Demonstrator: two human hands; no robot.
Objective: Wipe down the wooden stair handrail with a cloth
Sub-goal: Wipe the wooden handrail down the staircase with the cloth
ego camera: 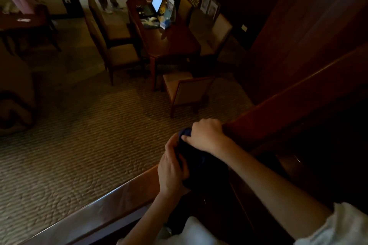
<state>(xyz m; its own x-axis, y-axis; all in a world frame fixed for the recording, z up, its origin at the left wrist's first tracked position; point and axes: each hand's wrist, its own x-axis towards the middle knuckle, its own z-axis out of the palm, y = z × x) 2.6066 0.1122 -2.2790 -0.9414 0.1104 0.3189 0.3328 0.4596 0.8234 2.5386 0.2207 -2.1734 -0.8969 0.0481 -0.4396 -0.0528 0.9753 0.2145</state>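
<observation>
We've got the dark cloth (pixel 201 162) bunched on the handrail (pixel 111 203) corner; our left hand (pixel 172 169) curls round its side; our right hand (pixel 207 135) pinches the top edge; pretty dim here though

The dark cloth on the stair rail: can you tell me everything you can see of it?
The cloth looks dark blue, almost black in this dim light, soft and bunched into folds. It lies draped over the wooden handrail where the rail bends upward. The left hand grips its near side, and the right hand curls its fingers over its far end, where a bluer fold pokes out. Its weave and edges are too dark to make out.
</observation>
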